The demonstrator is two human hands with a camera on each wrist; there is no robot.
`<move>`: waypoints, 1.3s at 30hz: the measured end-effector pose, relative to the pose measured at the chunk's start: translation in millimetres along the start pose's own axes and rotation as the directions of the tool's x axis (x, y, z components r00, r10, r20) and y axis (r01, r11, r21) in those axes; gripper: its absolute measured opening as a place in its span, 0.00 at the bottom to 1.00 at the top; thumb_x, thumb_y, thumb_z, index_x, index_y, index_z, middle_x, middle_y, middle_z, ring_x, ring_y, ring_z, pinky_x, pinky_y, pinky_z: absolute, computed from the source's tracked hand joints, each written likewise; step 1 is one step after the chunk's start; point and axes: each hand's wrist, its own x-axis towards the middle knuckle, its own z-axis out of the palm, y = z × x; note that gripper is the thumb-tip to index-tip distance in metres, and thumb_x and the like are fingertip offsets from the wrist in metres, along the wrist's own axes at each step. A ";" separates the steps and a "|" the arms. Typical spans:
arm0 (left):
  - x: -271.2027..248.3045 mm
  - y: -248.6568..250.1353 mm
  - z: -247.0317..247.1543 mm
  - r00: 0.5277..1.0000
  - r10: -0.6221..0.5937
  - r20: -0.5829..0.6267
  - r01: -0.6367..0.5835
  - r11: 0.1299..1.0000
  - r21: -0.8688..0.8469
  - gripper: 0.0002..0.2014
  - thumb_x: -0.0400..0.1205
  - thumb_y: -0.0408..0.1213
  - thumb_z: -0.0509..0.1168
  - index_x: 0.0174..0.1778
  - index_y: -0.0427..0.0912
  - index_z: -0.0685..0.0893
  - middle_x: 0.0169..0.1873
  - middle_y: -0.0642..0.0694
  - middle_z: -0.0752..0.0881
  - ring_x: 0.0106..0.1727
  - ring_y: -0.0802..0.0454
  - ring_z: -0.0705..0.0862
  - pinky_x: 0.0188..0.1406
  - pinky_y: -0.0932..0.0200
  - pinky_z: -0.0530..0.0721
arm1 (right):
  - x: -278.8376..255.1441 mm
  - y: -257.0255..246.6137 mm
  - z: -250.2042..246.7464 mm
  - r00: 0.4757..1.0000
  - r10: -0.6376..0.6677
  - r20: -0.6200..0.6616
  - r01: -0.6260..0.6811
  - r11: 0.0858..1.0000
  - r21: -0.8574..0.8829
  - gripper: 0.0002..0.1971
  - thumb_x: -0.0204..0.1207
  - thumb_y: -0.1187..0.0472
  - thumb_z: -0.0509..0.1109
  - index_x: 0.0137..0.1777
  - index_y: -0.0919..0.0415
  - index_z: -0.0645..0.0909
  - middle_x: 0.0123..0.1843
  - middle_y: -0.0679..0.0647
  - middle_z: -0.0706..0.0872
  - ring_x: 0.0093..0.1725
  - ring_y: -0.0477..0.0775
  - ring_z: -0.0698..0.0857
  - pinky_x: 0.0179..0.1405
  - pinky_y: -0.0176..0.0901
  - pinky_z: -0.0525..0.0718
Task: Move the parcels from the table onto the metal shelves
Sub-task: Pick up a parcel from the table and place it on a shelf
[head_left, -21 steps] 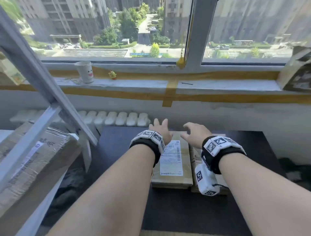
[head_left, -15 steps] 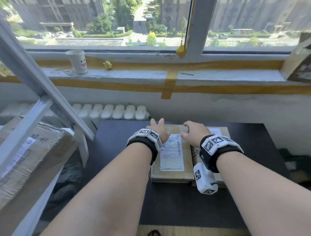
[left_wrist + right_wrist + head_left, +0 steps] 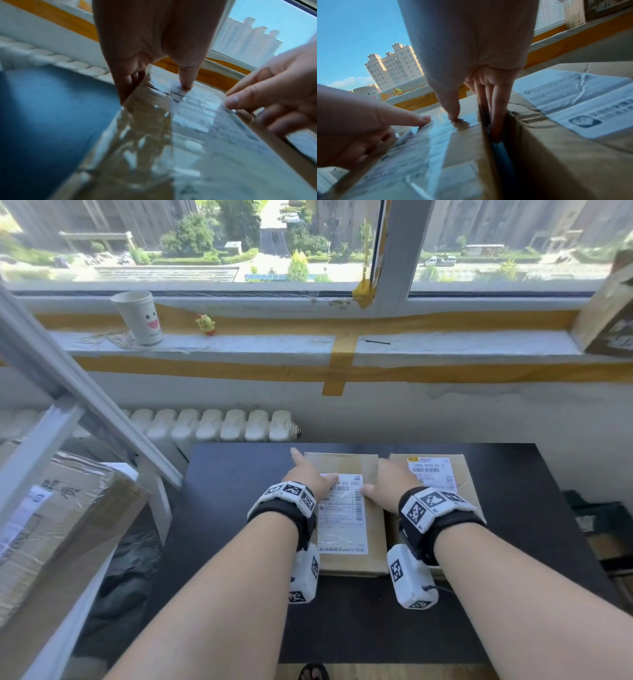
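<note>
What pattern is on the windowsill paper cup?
Paper cup: white, pink smiling face; clearest in head view.

Left hand thumb-down on the taped parcel, right hand at its right edge.

The left parcel and right parcel lie side by side on the table, a narrow gap between them. A radiator stands behind the table; metal shelves with a box stand to its left.

Both forearms extend forward. The left hand and right hand clamp the brown cardboard parcel: thumbs on top, fingers down opposite sides.
</note>
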 end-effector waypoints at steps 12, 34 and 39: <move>-11.9 -5.3 -52.9 0.990 0.054 -0.133 -0.094 0.943 -0.320 0.18 0.84 0.50 0.57 0.40 0.39 0.81 0.40 0.42 0.81 0.44 0.42 0.79 0.49 0.54 0.76 | -11.2 -8.5 -29.7 1.000 0.006 0.031 -0.025 0.752 0.658 0.32 0.78 0.42 0.65 0.72 0.67 0.75 0.68 0.60 0.84 0.57 0.63 0.88 0.53 0.58 0.89; -41.3 -5.8 -74.4 0.966 0.230 0.115 -0.053 0.617 -0.786 0.55 0.50 0.67 0.80 0.72 0.45 0.73 0.66 0.34 0.86 0.62 0.41 0.88 0.67 0.39 0.84 | -66.6 -0.1 -79.7 0.999 0.014 -0.043 0.030 0.521 0.853 0.24 0.84 0.36 0.53 0.46 0.52 0.82 0.41 0.50 0.87 0.42 0.53 0.84 0.54 0.51 0.82; -34.1 -9.3 -63.4 0.949 0.312 0.038 -0.164 0.593 -0.788 0.48 0.58 0.63 0.77 0.72 0.44 0.72 0.54 0.38 0.90 0.40 0.47 0.90 0.47 0.47 0.91 | -71.1 9.2 -63.5 0.998 0.033 -0.057 0.031 0.538 0.842 0.27 0.81 0.32 0.54 0.55 0.53 0.85 0.49 0.52 0.89 0.49 0.56 0.84 0.58 0.53 0.84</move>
